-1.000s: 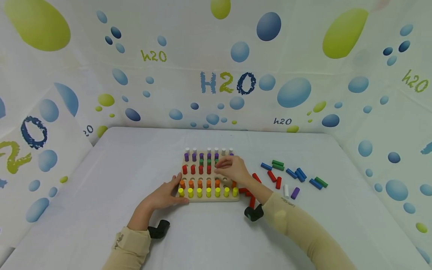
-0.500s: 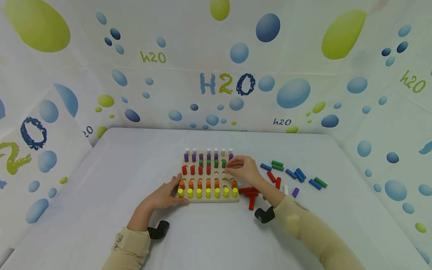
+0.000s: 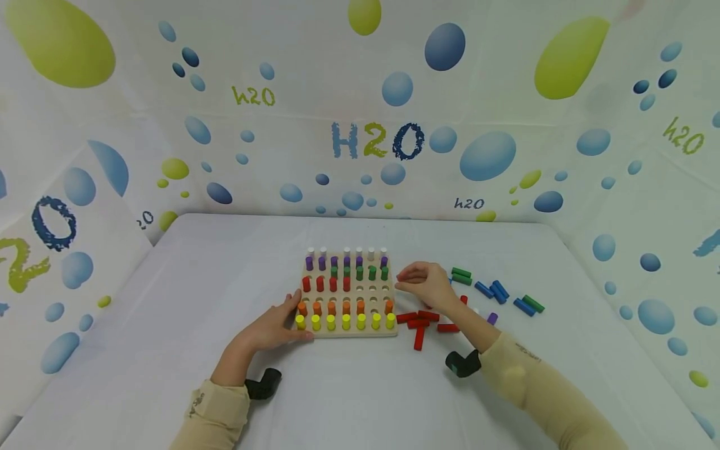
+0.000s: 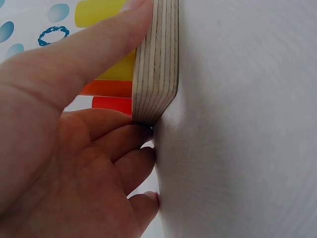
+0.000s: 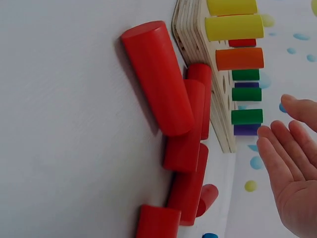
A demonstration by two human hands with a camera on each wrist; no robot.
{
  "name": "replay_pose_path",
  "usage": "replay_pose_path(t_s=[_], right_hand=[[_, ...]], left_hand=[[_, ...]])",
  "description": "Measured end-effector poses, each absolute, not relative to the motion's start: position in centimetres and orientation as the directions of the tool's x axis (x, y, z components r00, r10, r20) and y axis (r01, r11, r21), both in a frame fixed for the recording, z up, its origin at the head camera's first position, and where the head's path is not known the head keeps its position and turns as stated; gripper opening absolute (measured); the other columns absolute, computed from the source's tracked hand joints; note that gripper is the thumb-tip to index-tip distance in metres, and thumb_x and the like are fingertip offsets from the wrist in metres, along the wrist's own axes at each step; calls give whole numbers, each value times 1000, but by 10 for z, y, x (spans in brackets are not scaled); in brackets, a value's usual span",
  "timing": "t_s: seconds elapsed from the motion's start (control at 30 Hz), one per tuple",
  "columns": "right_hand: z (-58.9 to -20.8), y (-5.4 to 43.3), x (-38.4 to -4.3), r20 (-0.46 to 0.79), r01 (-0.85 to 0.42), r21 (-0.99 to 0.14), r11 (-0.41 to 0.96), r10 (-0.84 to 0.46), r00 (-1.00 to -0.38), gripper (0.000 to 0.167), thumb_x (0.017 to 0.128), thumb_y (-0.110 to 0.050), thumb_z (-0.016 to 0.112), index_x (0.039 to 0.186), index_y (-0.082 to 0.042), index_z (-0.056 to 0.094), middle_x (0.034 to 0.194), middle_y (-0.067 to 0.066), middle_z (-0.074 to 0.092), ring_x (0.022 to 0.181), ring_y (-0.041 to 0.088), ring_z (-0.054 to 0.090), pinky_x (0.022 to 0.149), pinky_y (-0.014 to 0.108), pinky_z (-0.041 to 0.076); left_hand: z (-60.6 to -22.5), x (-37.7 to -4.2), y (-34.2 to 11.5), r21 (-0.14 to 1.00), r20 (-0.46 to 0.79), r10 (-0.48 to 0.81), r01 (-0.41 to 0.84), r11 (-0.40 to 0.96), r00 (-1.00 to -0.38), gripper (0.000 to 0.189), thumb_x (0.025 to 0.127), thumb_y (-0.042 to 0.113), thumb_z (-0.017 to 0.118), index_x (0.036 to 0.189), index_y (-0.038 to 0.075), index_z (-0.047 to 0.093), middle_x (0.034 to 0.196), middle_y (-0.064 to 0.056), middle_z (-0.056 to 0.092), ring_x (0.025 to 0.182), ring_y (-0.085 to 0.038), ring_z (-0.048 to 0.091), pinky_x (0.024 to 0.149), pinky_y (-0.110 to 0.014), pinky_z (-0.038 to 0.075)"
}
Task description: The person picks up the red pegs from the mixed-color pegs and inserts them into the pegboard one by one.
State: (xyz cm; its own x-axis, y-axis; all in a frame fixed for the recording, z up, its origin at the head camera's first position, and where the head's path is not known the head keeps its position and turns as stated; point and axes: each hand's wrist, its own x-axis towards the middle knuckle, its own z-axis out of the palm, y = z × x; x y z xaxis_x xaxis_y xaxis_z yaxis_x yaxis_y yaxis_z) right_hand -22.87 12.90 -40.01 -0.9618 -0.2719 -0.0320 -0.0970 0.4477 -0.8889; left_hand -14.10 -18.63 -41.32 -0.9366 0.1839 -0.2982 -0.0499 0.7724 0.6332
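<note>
A wooden pegboard (image 3: 354,334) with rows of white, purple, green, red, orange and yellow pegs lies on the white table. My left hand (image 3: 272,326) grips its near left corner. In the left wrist view, the thumb lies against the board's layered edge (image 4: 157,64) and the other fingers bend round the corner. To the right of the board, my right hand (image 3: 430,286) hovers with nothing in it, its thumb apart from the fingers in the right wrist view. Closest to it on the board is the end green peg (image 3: 385,274) of the green row.
Loose red pegs (image 3: 419,338) lie in a cluster beside the board's near right corner. Farther right are scattered blue pegs (image 3: 499,290), green pegs (image 3: 533,304) and a purple peg (image 3: 492,319). Some loose pegs are partly hidden by the right arm.
My right hand has moved right, from over the green row to beyond the board's right edge, uncovering more green pegs there. The left hand has stayed on the corner.
</note>
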Motion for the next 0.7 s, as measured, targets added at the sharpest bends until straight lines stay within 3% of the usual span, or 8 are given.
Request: replay_pose_path(t_s=[0.7], right_hand=[[-409, 169, -223, 25, -140, -814, 564, -207, -978, 20, 80, -13, 71, 96, -3, 65, 93, 10, 68, 87, 23, 65, 79, 34, 53]], left_hand=[[-412, -138, -186, 640, -286, 185, -44, 767, -940, 102, 73, 45, 72, 146, 3, 14, 146, -28, 12, 133, -46, 9, 106, -58, 6]])
